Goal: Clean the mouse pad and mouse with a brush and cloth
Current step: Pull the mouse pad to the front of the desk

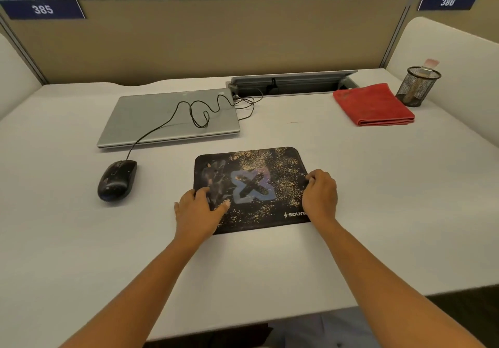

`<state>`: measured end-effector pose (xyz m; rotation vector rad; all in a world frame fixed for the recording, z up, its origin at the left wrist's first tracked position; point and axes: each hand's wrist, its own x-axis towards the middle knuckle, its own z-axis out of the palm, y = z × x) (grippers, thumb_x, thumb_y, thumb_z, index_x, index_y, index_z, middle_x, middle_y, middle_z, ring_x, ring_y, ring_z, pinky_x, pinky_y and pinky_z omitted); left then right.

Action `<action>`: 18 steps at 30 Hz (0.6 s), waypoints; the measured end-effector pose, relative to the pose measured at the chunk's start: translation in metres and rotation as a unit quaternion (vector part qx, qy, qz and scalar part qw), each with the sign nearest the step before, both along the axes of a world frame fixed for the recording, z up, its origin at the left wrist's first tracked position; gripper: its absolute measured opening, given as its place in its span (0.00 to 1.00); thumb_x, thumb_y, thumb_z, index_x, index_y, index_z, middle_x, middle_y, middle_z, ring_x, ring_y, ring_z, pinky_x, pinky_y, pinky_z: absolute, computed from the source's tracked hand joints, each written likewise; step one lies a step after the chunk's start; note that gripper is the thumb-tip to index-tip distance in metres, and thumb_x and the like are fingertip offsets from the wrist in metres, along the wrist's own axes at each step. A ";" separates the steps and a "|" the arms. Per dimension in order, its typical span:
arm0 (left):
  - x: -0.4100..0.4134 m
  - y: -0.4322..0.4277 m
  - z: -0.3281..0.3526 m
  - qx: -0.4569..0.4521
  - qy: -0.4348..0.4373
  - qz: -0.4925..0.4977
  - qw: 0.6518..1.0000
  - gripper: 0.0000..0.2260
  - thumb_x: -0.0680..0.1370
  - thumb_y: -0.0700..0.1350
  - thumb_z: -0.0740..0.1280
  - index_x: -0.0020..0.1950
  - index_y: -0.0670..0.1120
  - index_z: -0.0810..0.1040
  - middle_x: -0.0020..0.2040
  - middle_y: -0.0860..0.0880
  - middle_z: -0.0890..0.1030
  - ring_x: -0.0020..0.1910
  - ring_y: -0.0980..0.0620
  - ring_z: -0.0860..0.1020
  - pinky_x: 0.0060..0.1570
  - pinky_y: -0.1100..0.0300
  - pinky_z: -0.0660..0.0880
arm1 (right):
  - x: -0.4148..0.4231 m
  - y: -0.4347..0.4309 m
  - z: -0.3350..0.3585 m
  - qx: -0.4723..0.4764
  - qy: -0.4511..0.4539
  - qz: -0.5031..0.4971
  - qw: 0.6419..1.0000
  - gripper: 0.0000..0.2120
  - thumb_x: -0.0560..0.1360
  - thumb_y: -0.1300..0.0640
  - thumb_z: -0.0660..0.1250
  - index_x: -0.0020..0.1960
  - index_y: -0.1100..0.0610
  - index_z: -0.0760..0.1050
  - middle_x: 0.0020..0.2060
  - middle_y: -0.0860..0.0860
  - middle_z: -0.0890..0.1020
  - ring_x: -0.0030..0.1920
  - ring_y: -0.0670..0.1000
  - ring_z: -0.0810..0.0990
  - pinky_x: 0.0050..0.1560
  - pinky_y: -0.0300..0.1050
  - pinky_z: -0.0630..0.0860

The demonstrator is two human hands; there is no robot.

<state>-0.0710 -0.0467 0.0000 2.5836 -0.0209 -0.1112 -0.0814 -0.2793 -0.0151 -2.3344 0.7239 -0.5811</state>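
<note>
A speckled mouse pad (256, 180) on a white desk (378, 185) — left hand (198, 212) and right hand (321, 195) each clasp a side edge.

both arms are bare, with no sleeve reaching the left forearm (151, 280) or the right forearm (378, 272); each narrows toward the wrist; the left hand (198, 212) and right hand (321, 194) are uncovered; the left thumb has a short, pale nail; grey-blue clothing (324, 331) shows at the bottom edge, its cut unclear
</note>
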 end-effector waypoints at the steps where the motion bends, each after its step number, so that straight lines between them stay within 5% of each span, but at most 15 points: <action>1: -0.004 0.004 0.000 0.003 0.000 0.002 1.000 0.28 0.75 0.58 0.63 0.71 0.46 0.63 0.70 0.41 0.65 0.71 0.43 0.61 0.72 0.43 0.54 | -0.003 0.005 -0.001 0.002 -0.003 0.001 1.000 0.11 0.79 0.65 0.53 0.52 0.62 0.74 0.51 0.58 0.78 0.52 0.56 0.73 0.45 0.43 0.66; 18: -0.033 0.065 0.003 -0.004 0.000 0.047 0.999 0.29 0.74 0.58 0.66 0.70 0.45 0.65 0.66 0.41 0.67 0.66 0.42 0.65 0.67 0.47 0.63 | -0.021 0.050 0.003 0.010 0.018 0.002 1.000 0.12 0.78 0.63 0.53 0.51 0.64 0.75 0.48 0.59 0.80 0.47 0.56 0.76 0.42 0.43 0.66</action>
